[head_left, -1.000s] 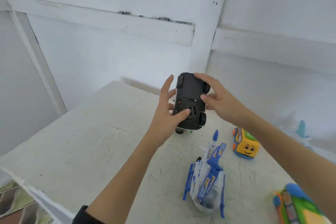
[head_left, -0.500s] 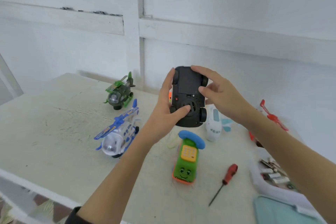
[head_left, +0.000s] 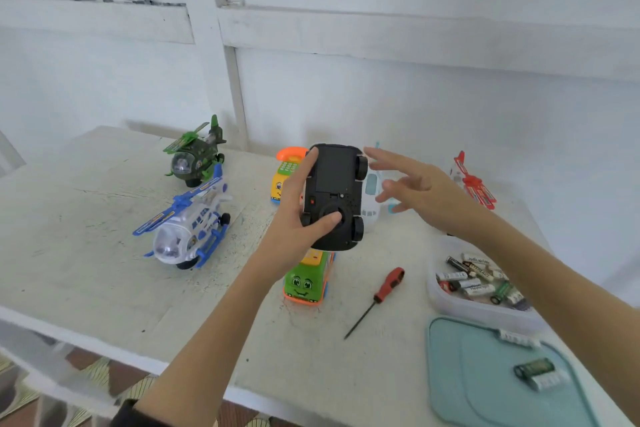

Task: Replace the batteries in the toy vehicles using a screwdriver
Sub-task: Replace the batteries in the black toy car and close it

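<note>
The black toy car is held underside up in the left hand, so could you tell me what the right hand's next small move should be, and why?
Probably reach the open right hand down to the screwdriver on the table: the left hand alone grips the black toy car, and its underside cover looks closed.

Home setting, prob. spare rm: my worn white table (head_left: 104,288), painted plank wall (head_left: 415,28), patterned floor tiles (head_left: 20,388), plastic toys laid out.

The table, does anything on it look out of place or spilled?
Nothing is spilled. Two loose batteries lie on the teal lid, apart from the rest in the clear tub. The screwdriver lies unused on the table.
</note>
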Demonstrator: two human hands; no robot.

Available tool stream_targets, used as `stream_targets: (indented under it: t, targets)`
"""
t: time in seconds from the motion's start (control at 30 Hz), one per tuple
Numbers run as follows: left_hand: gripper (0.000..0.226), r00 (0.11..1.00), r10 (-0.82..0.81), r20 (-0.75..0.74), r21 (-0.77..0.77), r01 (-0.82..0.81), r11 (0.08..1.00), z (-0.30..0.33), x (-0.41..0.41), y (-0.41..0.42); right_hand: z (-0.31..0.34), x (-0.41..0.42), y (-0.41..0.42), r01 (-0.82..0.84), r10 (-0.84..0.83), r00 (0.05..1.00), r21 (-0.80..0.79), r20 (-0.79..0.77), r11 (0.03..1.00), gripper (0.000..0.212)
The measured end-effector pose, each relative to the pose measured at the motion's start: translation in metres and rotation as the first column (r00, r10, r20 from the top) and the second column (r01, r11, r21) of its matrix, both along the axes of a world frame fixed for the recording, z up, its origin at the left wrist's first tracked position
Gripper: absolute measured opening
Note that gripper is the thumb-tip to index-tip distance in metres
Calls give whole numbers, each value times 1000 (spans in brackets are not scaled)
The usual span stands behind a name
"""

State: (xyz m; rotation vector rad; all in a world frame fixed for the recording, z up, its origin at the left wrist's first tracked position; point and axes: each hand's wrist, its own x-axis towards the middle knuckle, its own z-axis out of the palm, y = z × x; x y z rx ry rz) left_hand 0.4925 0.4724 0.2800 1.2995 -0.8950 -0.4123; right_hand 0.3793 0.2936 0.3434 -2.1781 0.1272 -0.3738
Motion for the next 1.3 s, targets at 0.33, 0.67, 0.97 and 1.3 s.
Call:
stream_targets:
  t: [0.33,0.67,0.97,1.3]
  targets:
    - [82,995,104,-4,-8,-104,995,-7,-14,0,-63,-20,-22,-310,46,885,-514,-463,800,18]
    - [84,994,110,-3,-28,-110,994,-6,-22,5,-97,-2,-11,-489,-14,814,-699,-580,521,31]
    - [83,978,203,-44,-46,-205,978,-9,-15,14,-72,-9,-10,-272,36,895,-480,-445,834,17]
    - [82,968,232,-97,-107,-242,964,2,1,25,-11,-19,6,-134,152,984,176,-95,975,14]
